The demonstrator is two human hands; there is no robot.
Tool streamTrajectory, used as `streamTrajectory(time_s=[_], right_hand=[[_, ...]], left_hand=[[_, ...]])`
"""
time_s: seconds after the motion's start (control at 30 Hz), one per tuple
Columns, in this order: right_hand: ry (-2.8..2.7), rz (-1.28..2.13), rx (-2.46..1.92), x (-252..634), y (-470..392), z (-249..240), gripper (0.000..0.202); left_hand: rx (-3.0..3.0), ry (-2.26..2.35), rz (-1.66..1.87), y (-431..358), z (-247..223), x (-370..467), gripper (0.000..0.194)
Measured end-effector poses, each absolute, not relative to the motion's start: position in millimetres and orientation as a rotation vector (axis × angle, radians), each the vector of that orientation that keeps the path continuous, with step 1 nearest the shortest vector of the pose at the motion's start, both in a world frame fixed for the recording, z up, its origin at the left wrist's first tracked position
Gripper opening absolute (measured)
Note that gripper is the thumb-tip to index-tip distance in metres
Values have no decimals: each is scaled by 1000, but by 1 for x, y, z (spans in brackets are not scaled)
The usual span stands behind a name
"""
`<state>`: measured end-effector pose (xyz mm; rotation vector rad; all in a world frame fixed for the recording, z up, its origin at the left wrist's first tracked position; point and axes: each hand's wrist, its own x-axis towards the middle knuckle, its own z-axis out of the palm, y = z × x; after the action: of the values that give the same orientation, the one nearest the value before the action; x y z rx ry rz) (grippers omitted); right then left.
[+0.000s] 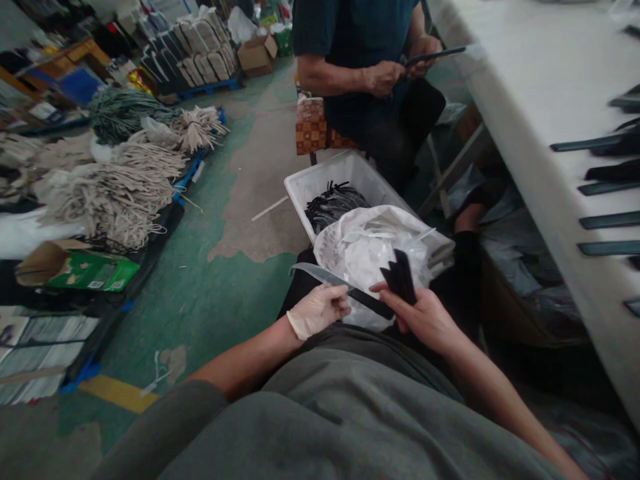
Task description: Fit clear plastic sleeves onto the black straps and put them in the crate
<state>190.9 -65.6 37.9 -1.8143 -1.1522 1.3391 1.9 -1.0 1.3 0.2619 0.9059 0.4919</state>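
Note:
My left hand (320,309), in a pale thin glove, pinches a long dark strip (370,300) whose far-left end is in a clear plastic sleeve (313,269). My bare right hand (423,313) is closed round a fanned bundle of short black strips (400,277), beside the right end of the long strip. Under and beyond both hands, a white bag (373,230) with crumpled clear plastic lies over my lap and the near end of a white bin (383,187). Dark strips (333,203) lie in the bin.
A person (355,40) sits ahead, holding a dark strip. A white table (530,87) with dark strips runs along the right. Pallets at left carry beige cord bundles (125,187) and a green box (105,270).

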Motion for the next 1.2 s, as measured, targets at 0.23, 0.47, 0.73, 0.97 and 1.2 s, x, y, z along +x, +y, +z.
streamTrajectory(time_s=[0.23,0.47,0.73,0.97,1.2], right_hand=[[-1334,1082,-1446,201,-84,45,29],[-1672,885,-1247,178,-71,38,19],[-1479,884,-1401,199,-86,70,11],[-1458,1151,-1301,223,-107,93,17],[-1045,1072,-1429,210,-79,73,25]], left_hand=[[177,923,420,9,15,-12,17],[355,741,333,-3,22,-3,17],[115,629,454,19,-1,-18,38],[-44,1043,1138,112,-1,-55,30],[857,848,709,79,13,-19,36]])
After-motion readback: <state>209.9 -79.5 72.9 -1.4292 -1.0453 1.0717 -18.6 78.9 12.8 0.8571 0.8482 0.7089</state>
